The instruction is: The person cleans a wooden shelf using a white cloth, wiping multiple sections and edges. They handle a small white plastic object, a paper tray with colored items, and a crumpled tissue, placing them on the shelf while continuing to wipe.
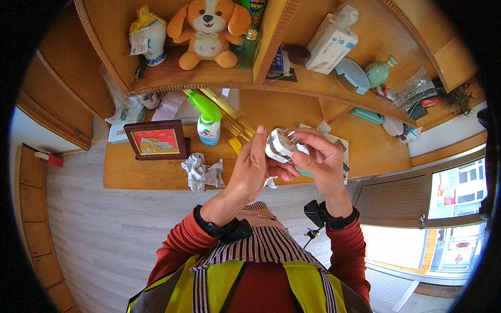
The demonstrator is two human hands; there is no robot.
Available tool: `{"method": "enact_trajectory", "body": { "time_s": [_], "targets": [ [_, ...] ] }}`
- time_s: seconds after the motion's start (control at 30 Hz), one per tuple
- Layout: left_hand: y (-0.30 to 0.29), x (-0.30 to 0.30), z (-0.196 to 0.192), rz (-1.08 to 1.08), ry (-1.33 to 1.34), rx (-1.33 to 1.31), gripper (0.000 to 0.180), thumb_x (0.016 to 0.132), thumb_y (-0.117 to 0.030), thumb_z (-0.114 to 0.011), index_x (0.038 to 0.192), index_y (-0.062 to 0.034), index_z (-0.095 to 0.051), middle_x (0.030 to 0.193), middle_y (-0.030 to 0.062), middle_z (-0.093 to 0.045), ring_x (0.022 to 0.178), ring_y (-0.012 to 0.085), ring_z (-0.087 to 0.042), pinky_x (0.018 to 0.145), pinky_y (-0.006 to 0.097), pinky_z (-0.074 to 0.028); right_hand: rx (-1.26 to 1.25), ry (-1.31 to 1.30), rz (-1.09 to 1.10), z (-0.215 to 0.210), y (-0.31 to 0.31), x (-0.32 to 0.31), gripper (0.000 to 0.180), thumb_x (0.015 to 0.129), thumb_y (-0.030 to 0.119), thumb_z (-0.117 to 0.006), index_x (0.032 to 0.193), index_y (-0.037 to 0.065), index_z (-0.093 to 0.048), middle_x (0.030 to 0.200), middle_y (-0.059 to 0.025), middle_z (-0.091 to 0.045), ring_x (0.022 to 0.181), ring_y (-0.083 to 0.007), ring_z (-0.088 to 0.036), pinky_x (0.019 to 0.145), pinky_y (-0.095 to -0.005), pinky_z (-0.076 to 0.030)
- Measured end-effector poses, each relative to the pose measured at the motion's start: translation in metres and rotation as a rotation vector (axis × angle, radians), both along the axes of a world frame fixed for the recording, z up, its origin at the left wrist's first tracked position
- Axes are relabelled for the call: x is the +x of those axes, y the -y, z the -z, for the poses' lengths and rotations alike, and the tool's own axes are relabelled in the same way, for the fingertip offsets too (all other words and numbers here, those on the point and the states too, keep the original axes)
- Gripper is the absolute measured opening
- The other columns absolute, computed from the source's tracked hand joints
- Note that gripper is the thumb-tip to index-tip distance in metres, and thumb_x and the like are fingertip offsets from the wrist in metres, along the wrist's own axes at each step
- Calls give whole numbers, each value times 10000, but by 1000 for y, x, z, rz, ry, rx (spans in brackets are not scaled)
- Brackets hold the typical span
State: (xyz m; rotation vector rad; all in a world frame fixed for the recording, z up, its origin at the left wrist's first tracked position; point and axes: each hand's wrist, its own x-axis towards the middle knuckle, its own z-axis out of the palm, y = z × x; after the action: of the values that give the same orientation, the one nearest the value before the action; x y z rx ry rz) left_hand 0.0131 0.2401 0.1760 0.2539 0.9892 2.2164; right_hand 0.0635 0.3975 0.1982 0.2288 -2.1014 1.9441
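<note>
Above the front edge of the wooden desk, I hold a small white plastic object (279, 146) with dark gaps in it; its exact kind I cannot make out. My left hand (254, 166) supports it from below and the left, thumb pointing up and fingers curled beneath. From the right, my right hand (321, 156) grips it, with thumb and fingers closed about its side. Something pale green shows partly below the fingers, mostly hidden. Left of my hands, a crumpled grey-white cloth (201, 172) lies at the desk edge.
On the desk (120, 169) stand a framed picture (155, 141) and a green-topped spray bottle (207, 122), beside gold-coloured rods (235, 117). Shelves above hold a plush dog (211, 36), a white-and-blue vase (155, 44), a tissue-type box (331, 44) and a round green bottle (379, 72).
</note>
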Motion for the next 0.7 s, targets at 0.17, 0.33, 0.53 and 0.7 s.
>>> {"method": "enact_trajectory", "body": {
  "time_s": [0.17, 0.33, 0.53, 0.7],
  "targets": [
    [3, 0, 2, 6, -32, 27, 634, 1004, -495, -209, 1067, 43, -536, 815, 152, -645, 652, 215, -661, 558, 274, -557, 102, -52, -10, 0, 3, -1, 351, 784, 64, -739, 1102, -40, -632, 1159, -134, -585, 1077, -185, -546, 921, -299, -426],
    [2, 3, 4, -64, -90, 16, 628, 1004, -493, -211, 1069, 45, -528, 820, 144, -635, 622, 203, -645, 545, 269, -551, 110, -54, -17, -1, 6, 1, 346, 778, 79, -745, 1089, -33, -639, 1156, -133, -588, 1079, -192, -548, 925, -304, -424],
    [-1, 8, 9, -173, -141, 8, 539, 1015, -464, -210, 1072, -3, -484, 787, 131, -616, 592, 198, -607, 473, 287, -521, 251, -84, -59, -3, 5, -1, 333, 773, 52, -735, 1076, -35, -628, 1177, -155, -556, 1116, -232, -526, 971, -356, -406],
    [-5, 8, 13, -198, -103, 51, 479, 1023, -435, -191, 1101, -33, -440, 829, 134, -612, 655, 212, -637, 501, 286, -534, 163, -40, 3, 3, 14, 2, 337, 768, 64, -739, 1072, -12, -612, 1157, -126, -586, 1088, -192, -543, 944, -310, -408]
  ]
}}
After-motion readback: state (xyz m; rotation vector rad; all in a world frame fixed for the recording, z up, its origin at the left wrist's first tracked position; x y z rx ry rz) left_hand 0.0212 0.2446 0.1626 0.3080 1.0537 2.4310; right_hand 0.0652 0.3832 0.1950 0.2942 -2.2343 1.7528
